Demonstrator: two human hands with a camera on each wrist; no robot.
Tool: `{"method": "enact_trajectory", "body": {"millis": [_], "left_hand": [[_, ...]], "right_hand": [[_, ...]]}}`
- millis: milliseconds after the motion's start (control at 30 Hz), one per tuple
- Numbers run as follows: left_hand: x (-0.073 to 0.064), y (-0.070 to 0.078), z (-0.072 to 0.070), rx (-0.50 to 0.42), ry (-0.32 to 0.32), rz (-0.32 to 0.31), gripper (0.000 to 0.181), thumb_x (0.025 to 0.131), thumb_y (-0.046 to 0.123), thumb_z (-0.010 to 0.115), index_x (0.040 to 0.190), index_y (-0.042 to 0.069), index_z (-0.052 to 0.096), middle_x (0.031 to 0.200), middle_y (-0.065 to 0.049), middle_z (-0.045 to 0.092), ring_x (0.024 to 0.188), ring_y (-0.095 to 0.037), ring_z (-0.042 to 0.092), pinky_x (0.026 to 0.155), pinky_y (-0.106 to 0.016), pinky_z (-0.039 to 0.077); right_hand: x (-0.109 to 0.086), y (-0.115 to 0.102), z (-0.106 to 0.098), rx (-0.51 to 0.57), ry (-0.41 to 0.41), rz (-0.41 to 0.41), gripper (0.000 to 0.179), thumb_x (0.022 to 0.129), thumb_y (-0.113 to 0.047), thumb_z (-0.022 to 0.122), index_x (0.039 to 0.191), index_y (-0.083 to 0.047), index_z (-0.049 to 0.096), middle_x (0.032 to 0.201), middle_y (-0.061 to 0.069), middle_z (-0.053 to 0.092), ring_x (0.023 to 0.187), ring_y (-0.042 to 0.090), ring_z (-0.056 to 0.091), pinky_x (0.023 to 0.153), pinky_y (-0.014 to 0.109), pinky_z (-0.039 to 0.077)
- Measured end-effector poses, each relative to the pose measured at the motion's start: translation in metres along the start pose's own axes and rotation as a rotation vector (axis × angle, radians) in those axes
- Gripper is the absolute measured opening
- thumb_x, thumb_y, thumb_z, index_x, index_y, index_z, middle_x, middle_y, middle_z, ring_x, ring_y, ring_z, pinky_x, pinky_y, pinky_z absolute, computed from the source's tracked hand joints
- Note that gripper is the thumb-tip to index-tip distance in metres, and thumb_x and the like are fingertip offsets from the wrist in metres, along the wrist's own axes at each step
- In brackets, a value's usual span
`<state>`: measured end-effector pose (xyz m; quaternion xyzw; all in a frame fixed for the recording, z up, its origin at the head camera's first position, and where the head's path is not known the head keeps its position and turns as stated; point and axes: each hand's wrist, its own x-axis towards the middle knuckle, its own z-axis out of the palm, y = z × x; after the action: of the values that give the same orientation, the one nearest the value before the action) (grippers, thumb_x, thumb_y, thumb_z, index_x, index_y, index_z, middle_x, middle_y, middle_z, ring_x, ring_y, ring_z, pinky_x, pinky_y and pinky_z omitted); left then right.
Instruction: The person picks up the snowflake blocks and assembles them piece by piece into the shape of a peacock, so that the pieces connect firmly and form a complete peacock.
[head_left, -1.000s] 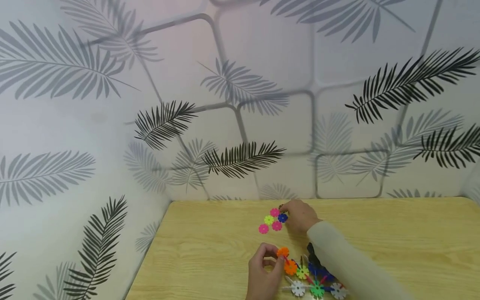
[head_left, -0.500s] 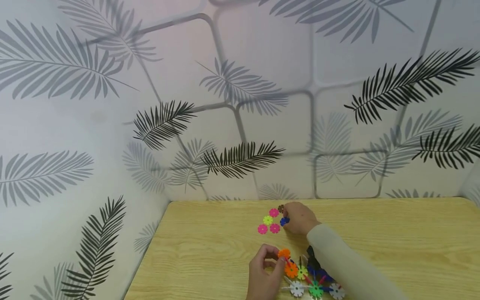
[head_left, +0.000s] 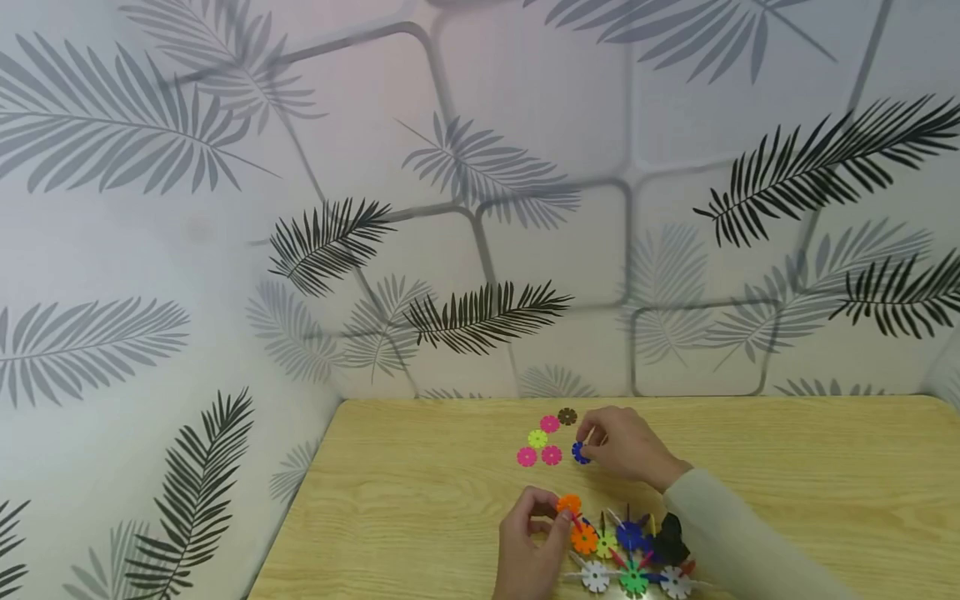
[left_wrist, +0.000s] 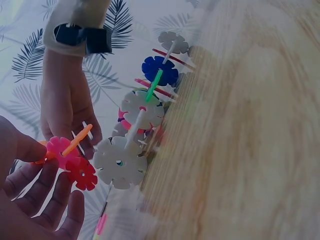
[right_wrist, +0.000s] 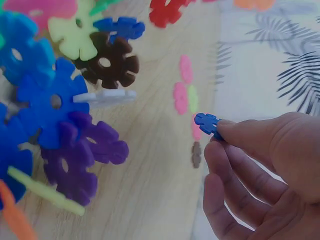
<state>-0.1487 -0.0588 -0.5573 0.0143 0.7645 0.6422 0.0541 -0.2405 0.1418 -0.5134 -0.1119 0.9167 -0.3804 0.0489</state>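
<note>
My right hand (head_left: pixel 626 444) pinches a blue notched plastic disc (head_left: pixel 581 452) between thumb and index finger. In the right wrist view the blue disc (right_wrist: pixel 209 123) sticks out past the thumb tip, the other fingers loosely bent. My left hand (head_left: pixel 528 542) pinches an orange notched disc (head_left: pixel 569 505) at the near left of a built structure of joined discs. A pink disc (left_wrist: pixel 60 151) and a red disc (left_wrist: pixel 82 173) sit by its fingers in the left wrist view. The structure shows a green disc (head_left: pixel 633 577), white disc (head_left: pixel 596 576) and second orange disc (head_left: pixel 584 538).
Loose discs lie flat beyond the structure: a brown disc (head_left: pixel 567 417), a yellow disc (head_left: pixel 537 438) and several pink ones (head_left: pixel 527 457). The wooden table (head_left: pixel 405 483) meets a leaf-patterned wall (head_left: pixel 525 250) at its far edge. A black device (head_left: pixel 670 540) shows beside the structure.
My right hand has picked up the blue disc from beside the loose ones and moved it right and toward me. The brown disc is uncovered. My left hand stays nearly still.
</note>
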Motion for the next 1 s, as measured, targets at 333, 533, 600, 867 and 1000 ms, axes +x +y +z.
{"method": "enact_trajectory", "body": {"millis": [333, 533, 600, 867, 1000], "left_hand": [[0.000, -0.002, 0.000, 0.018, -0.015, 0.016, 0.014, 0.099, 0.020, 0.080, 0.106, 0.014, 0.070, 0.106, 0.004, 0.075, 0.104, -0.009, 0.069, 0.088, -0.023, 0.058], [0.000, -0.001, 0.001, 0.023, -0.015, 0.012, 0.011, 0.100, 0.020, 0.079, 0.105, 0.015, 0.070, 0.105, 0.006, 0.075, 0.104, -0.009, 0.070, 0.088, -0.023, 0.058], [0.000, -0.002, 0.001, 0.026, -0.016, 0.017, 0.011, 0.100, 0.020, 0.079, 0.105, 0.016, 0.070, 0.106, 0.006, 0.075, 0.104, -0.009, 0.070, 0.088, -0.023, 0.058], [-0.002, -0.001, 0.002, 0.021, -0.029, 0.030, 0.011, 0.099, 0.020, 0.080, 0.104, 0.016, 0.071, 0.105, 0.005, 0.076, 0.104, -0.010, 0.069, 0.089, -0.024, 0.057], [-0.002, -0.002, 0.002, 0.029, -0.039, 0.032, 0.011, 0.099, 0.021, 0.080, 0.104, 0.016, 0.071, 0.104, 0.006, 0.075, 0.103, -0.009, 0.069, 0.088, -0.025, 0.056]], "right_hand": [[-0.035, -0.010, -0.013, 0.050, 0.006, 0.007, 0.007, 0.096, -0.009, 0.082, 0.099, -0.012, 0.077, 0.079, -0.006, 0.073, 0.070, 0.009, 0.063, 0.066, 0.026, 0.058], [-0.052, -0.010, -0.014, 0.082, 0.020, 0.025, 0.007, 0.095, -0.009, 0.083, 0.099, -0.012, 0.078, 0.080, -0.007, 0.073, 0.073, 0.008, 0.065, 0.067, 0.022, 0.058], [-0.057, -0.010, -0.015, 0.098, 0.026, 0.023, 0.007, 0.095, -0.010, 0.084, 0.100, -0.012, 0.079, 0.081, -0.007, 0.073, 0.073, 0.008, 0.065, 0.068, 0.022, 0.058], [-0.074, -0.014, -0.015, 0.180, 0.039, 0.023, 0.007, 0.095, -0.010, 0.083, 0.101, -0.011, 0.079, 0.083, -0.005, 0.076, 0.073, 0.010, 0.068, 0.065, 0.022, 0.058], [-0.080, -0.015, -0.012, 0.202, 0.044, 0.016, 0.007, 0.095, -0.012, 0.084, 0.101, -0.011, 0.080, 0.084, -0.005, 0.077, 0.072, 0.010, 0.068, 0.065, 0.021, 0.058]]}}
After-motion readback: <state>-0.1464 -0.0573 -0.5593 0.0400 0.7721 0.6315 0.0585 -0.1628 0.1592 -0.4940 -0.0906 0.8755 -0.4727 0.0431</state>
